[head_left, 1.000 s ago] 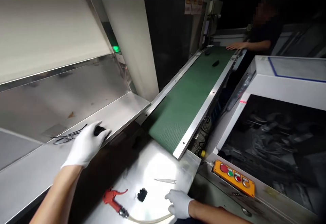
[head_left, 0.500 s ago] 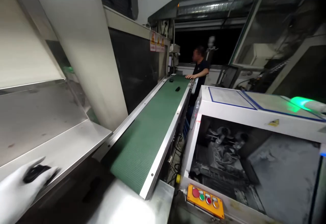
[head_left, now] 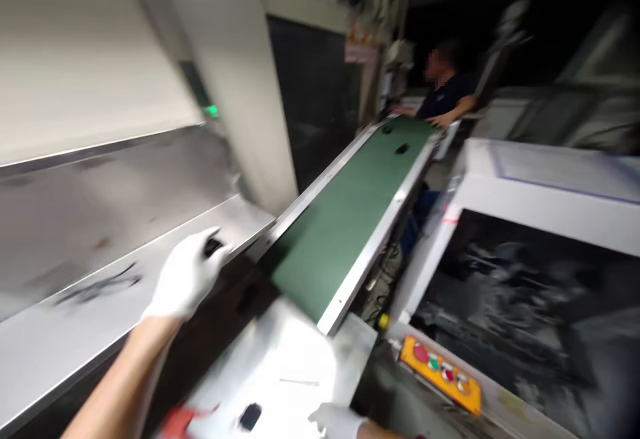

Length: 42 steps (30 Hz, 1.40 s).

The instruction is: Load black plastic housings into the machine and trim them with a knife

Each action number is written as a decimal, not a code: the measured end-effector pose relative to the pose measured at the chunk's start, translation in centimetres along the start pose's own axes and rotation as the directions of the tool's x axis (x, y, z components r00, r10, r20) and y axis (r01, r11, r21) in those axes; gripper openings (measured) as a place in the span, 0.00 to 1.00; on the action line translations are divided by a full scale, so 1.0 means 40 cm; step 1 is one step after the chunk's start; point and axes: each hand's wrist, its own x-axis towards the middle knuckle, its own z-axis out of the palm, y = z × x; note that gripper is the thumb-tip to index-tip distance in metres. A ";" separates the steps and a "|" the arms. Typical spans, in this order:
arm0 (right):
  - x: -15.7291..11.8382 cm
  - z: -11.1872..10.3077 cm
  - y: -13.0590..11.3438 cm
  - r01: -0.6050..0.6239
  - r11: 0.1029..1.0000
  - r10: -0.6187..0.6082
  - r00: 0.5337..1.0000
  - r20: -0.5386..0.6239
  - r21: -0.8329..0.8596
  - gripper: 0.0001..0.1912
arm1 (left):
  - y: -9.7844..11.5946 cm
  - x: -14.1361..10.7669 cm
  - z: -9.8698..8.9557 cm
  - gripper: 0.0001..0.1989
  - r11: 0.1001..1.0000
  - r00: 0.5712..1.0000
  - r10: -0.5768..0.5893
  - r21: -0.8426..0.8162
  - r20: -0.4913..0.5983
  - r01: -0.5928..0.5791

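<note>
My left hand point(head_left: 183, 279), in a white glove, is closed on a small black part point(head_left: 212, 246) whose kind I cannot make out. It is over the front edge of the metal ledge point(head_left: 200, 222), short of the conveyor's near end. My right hand point(head_left: 341, 420), also gloved, is low at the bottom edge over a bright metal plate point(head_left: 295, 346); blur and the frame edge obscure its fingers. Left of it on the plate lies a black piece point(head_left: 251, 416), with a red-handled tool point(head_left: 177, 420) farther left. A thin pale stick point(head_left: 299, 381) lies above the right hand.
A green conveyor belt point(head_left: 345, 219) runs away from me, carrying two small black pieces, one of them nearer point(head_left: 401, 148). A person point(head_left: 447, 96) rests a hand at its far end. An orange button box point(head_left: 440, 374) sits on the right-hand machine. Dark strands point(head_left: 103, 287) lie on the ledge.
My view has turned left and down. My left hand has moved forward and right along the ledge with the black part. My right hand, the black piece and the red-handled tool have come into view.
</note>
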 end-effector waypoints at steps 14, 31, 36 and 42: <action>-0.012 0.151 -0.007 0.060 0.998 -0.057 0.986 0.157 -0.011 0.29 | -0.056 -0.004 0.031 0.28 0.945 0.937 -0.303 -0.070 0.176 0.319; -0.003 0.146 -0.005 0.061 0.998 -0.066 0.983 0.171 0.031 0.26 | -0.045 -0.407 0.169 0.23 0.893 0.815 -0.331 -0.120 0.476 0.433; -0.010 0.149 -0.013 0.050 0.998 -0.055 0.989 0.136 0.043 0.25 | -0.225 -0.519 0.358 0.20 0.760 0.575 -0.572 0.113 0.584 0.640; -0.013 0.174 -0.017 -0.002 1.000 0.001 0.998 0.066 0.020 0.26 | -0.319 -0.553 0.527 0.21 0.721 0.500 -0.579 0.120 0.644 0.682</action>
